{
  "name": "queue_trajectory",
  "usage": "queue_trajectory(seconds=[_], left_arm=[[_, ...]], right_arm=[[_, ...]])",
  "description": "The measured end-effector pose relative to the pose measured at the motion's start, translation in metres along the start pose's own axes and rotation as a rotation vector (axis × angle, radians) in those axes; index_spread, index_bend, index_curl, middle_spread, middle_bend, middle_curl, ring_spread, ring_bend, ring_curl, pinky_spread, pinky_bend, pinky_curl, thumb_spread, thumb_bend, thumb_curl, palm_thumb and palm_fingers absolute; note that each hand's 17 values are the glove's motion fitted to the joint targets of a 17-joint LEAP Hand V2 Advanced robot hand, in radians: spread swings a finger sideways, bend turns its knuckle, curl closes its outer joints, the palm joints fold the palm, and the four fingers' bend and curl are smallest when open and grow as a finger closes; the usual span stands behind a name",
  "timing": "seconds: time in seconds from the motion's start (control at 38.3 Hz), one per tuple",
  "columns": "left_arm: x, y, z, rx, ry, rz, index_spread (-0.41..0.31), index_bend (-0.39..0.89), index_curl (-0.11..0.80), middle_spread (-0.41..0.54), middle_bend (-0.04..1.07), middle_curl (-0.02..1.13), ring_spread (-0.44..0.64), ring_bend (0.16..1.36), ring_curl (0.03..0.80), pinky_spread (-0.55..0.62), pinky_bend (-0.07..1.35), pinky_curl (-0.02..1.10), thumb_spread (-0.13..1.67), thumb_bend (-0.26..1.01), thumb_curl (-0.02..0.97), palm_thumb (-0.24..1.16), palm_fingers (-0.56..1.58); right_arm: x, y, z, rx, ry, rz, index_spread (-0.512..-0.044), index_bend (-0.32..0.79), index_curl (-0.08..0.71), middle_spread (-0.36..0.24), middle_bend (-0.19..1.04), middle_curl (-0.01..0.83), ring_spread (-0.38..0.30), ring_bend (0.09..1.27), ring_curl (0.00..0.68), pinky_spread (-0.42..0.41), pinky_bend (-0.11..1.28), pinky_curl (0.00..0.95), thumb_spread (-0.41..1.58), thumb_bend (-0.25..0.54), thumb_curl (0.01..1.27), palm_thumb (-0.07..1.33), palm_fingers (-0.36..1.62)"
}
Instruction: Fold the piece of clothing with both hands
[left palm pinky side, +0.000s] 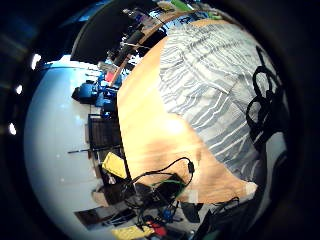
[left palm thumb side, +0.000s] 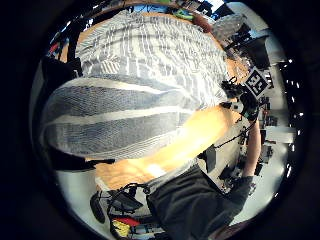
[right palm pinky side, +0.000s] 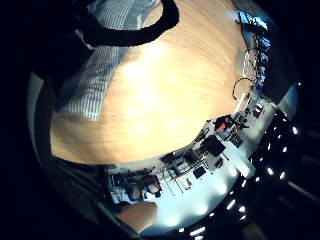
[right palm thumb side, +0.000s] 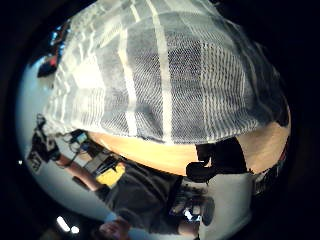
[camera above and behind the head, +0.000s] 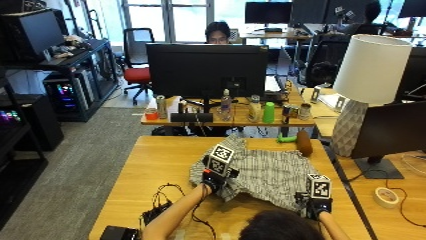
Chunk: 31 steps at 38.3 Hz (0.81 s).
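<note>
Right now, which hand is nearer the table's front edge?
The right hand, low at the striped garment's near right corner; the left hand sits farther up the table.

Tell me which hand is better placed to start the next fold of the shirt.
Left, probably. The left hand already holds a lifted edge of the striped shirt, ready to carry inward. The right hand sits at the near corner, better suited to pinning the cloth on the table.

We see a grey shirt with thin white stripes (camera above and behind the head: 269, 172) lying rumpled on the wooden table, toward its near right part. Its near left edge is bunched and raised off the table, and the far side spreads flatter.
</note>
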<state>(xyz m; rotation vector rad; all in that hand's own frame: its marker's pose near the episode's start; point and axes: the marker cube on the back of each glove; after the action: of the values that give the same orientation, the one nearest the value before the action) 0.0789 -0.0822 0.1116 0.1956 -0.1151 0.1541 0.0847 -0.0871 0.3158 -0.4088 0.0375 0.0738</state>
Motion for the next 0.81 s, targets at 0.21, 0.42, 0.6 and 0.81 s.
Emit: queue_trajectory(seconds=[0.21,0.42,0.6,0.81], left_arm=[[-0.001,0.007,0.002,-0.068,0.006,-0.018,-0.279,0.16,0.436,-0.301,0.28,0.5,-0.36,0.5,0.418,-0.5,0.62,0.37,0.65,-0.02,0.646,0.95,1.23],[-0.003,0.007,0.003,-0.068,0.012,-0.015,-0.279,0.16,0.439,-0.296,0.27,0.51,-0.36,0.49,0.425,-0.5,0.62,0.38,0.63,-0.02,0.675,0.96,1.24],[-0.001,0.018,-0.004,-0.077,0.039,-0.007,-0.275,0.16,0.441,-0.296,0.26,0.51,-0.36,0.49,0.43,-0.5,0.61,0.38,0.62,-0.02,0.695,0.96,1.24],[-0.006,0.02,0.009,-0.14,0.101,-0.005,-0.273,0.16,0.442,-0.298,0.26,0.52,-0.36,0.48,0.434,-0.5,0.61,0.38,0.61,-0.02,0.713,0.96,1.24]], right_arm=[[0.002,-0.009,-0.003,0.083,-0.043,0.016,-0.352,0.09,0.16,-0.07,0.26,0.398,-0.057,0.56,0.357,0.121,0.65,0.344,1.08,-0.009,0.33,0.86,0.5],[-0.004,0.003,-0.015,0.177,-0.051,0.0,-0.314,0.15,0.193,-0.106,0.36,0.431,-0.127,0.59,0.365,0.023,0.55,0.316,1.11,0.046,0.36,1.0,0.81],[0.004,-0.017,-0.01,0.166,-0.044,0.003,-0.278,0.19,0.257,-0.129,0.37,0.446,-0.173,0.58,0.376,-0.108,0.47,0.308,1.13,0.091,0.39,1.12,1.12],[-0.012,0.028,-0.02,0.085,-0.049,-0.023,-0.258,0.14,0.305,-0.146,0.37,0.476,-0.201,0.6,0.425,-0.232,0.5,0.355,1.08,0.069,0.45,1.13,1.17]])
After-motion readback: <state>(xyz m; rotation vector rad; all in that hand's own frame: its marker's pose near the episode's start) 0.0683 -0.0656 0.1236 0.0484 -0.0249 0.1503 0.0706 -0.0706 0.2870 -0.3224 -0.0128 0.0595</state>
